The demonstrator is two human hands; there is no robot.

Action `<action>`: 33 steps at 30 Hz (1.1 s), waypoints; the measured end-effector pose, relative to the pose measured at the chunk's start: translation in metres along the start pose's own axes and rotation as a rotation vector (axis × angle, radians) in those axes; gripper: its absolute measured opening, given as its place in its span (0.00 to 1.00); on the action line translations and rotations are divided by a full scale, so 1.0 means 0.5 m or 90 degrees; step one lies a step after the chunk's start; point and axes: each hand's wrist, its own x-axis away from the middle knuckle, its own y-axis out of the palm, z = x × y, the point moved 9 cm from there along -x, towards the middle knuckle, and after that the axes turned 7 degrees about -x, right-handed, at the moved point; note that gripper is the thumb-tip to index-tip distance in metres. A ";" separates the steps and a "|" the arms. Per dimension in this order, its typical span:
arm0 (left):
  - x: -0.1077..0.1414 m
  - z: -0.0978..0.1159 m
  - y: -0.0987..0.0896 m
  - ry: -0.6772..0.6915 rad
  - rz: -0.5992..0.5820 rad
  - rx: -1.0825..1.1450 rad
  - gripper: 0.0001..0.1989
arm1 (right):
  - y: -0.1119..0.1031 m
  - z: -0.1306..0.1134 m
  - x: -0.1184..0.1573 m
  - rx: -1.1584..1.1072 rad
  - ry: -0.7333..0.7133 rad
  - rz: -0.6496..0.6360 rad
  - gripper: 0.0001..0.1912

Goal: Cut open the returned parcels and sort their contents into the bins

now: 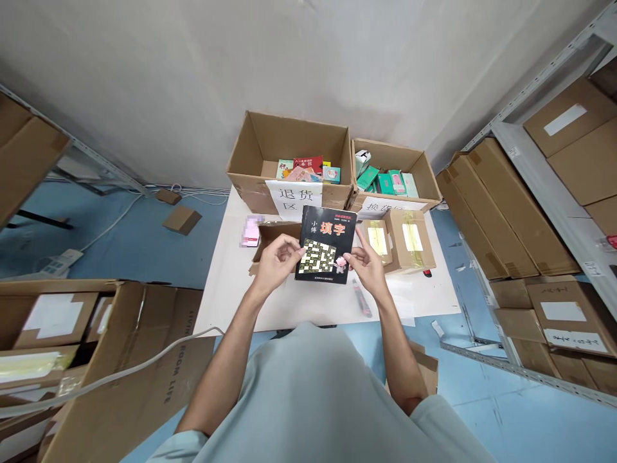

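Observation:
A black book (326,245) with orange characters and a crossword grid on its cover is held up over the white table (231,283). My left hand (278,258) pinches the book's left edge, and my right hand (365,258) grips its right edge. Behind the book's left side is an open small cardboard box (270,238), partly hidden. On the table below my right hand lies a red and dark cutter (361,299). Two labelled open cartons stand at the back: the left carton (250,186) holds books, the right carton (429,186) holds green and white boxes.
Taped boxes (412,241) stand on the table's right side, and a pink item (250,233) lies at its left. A large open carton (159,334) fills the lower left. Shelves with cartons (523,215) line the right.

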 end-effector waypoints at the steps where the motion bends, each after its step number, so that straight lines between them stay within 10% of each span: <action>1: 0.001 -0.002 0.001 -0.003 -0.010 -0.017 0.18 | -0.002 -0.003 0.003 0.014 -0.001 0.003 0.39; 14: -0.010 0.071 -0.008 0.007 -0.046 -0.002 0.18 | -0.004 -0.094 0.031 0.038 -0.024 0.007 0.16; 19: -0.033 0.101 -0.010 -0.036 -0.015 -0.050 0.25 | 0.010 -0.134 0.015 0.054 -0.021 0.072 0.32; 33: 0.009 -0.053 0.038 -0.122 -0.061 0.075 0.38 | -0.012 0.013 0.042 -0.004 0.090 0.116 0.38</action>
